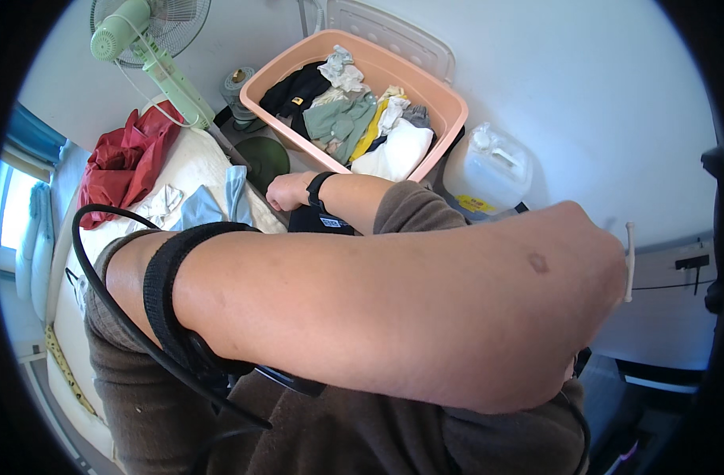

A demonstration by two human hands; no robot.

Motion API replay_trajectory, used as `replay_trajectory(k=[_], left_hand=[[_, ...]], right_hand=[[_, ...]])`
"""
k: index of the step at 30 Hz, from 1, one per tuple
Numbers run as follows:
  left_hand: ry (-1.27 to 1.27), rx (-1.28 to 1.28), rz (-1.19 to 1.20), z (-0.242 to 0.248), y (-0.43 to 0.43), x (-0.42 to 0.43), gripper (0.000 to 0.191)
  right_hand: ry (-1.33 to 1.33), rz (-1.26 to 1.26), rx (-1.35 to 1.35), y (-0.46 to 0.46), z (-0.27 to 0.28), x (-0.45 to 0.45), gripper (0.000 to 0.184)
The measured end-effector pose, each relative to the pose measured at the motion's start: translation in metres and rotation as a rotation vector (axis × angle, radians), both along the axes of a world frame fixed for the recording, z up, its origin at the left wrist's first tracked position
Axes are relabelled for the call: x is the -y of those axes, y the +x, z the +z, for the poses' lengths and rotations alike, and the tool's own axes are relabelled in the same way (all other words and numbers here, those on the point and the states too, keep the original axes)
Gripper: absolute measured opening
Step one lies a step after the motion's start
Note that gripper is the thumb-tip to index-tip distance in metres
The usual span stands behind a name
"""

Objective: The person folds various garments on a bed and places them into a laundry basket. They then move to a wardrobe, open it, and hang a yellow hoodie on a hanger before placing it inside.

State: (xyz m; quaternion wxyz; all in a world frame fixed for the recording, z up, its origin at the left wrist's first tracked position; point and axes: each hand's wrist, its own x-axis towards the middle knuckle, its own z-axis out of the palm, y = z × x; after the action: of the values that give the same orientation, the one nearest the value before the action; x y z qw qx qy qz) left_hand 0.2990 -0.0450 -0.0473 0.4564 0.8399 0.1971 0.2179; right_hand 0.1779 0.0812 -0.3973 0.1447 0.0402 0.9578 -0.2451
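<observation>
My left forearm crosses the picture close to the camera, a black strap near its elbow. At the right my left hand (pixel 575 255) is bent away, its fingers hidden. A thin white rod with knobbed ends (pixel 629 261) shows beside it; whether the hand holds it is unclear. Under that arm, my right hand (pixel 287 191), a black band on its wrist, points left with curled fingers; its palm is hidden. It is over a black object (pixel 302 221) bearing a label, near a light blue cloth (pixel 237 193) and a dark green round object (pixel 264 160).
A peach plastic tub (pixel 451 113) of clothes stands against the wall, a translucent jerrycan (pixel 489 169) at its right. Left are a pale green fan (pixel 178 89), red fabric (pixel 130 157) and a cream-covered surface (pixel 198 154). A black cable (pixel 115 312) loops by my left elbow.
</observation>
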Motion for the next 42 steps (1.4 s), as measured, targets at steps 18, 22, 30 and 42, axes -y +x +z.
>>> replay_trajectory(k=[18,22,30,42], left_hand=[[0.329,0.355,0.107,-0.048,0.048,-0.003,0.025],[0.202,0.505,0.138,-0.057,0.027,-0.010,0.028],[-0.361,0.525,0.923,-0.170,-0.137,0.014,0.029],[-0.595,0.535,2.365,-0.346,-0.292,0.327,0.022]], right_hand=[[0.035,0.027,-0.034,-0.001,0.000,-0.023,0.023],[-0.052,0.016,-0.140,0.003,-0.001,-0.033,0.019],[-0.358,-0.163,-0.059,0.024,-0.007,-0.064,0.016],[-0.681,-0.684,0.056,-0.039,0.002,-0.080,0.015]])
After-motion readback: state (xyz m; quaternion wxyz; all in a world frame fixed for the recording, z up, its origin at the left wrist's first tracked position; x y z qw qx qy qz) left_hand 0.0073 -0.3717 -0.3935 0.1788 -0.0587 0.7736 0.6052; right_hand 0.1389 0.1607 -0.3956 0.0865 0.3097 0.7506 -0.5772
